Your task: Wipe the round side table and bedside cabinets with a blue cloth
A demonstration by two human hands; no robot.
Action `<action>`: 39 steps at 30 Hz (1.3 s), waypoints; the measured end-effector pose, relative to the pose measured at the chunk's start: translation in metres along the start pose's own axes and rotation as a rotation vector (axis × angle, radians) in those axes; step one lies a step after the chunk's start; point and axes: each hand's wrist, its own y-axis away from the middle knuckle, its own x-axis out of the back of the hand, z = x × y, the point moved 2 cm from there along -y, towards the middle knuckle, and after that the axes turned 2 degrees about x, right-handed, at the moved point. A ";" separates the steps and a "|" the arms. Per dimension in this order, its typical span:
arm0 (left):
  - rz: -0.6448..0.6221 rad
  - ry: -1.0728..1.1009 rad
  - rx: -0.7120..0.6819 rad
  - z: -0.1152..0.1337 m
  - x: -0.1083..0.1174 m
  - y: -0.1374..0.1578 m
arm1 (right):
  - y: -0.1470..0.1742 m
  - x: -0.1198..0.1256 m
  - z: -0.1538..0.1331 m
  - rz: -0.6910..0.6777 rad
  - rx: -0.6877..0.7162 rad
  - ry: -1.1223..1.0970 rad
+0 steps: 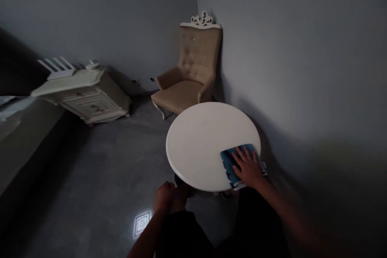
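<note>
Resting splayed, right hand (248, 170) covers blue cloth (228, 162).

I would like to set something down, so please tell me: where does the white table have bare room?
The white table is free across its middle, left and far side, between the armchair beyond it and the blue cloth. The near-right edge is crowded: the cloth lies there under the right hand.

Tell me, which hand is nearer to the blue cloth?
Right. The right hand lies spread on the cloth; the left hand is apart from it, to the left, off the round table.
</note>
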 end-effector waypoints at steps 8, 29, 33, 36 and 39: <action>-0.045 0.093 -0.044 -0.005 0.004 -0.001 | -0.090 0.016 0.088 -0.004 -0.279 0.225; -0.060 -0.016 -0.015 0.002 0.005 -0.033 | -0.265 0.044 0.131 0.011 -0.398 0.184; -0.061 0.017 -0.085 0.013 0.001 -0.023 | -0.169 0.041 0.105 -0.024 -0.386 0.212; -0.078 0.032 -0.096 0.017 0.000 -0.015 | -0.080 0.028 0.071 -0.044 -0.345 0.215; -0.087 0.030 -0.076 0.013 -0.001 -0.009 | 0.001 0.005 0.036 -0.079 -0.337 0.173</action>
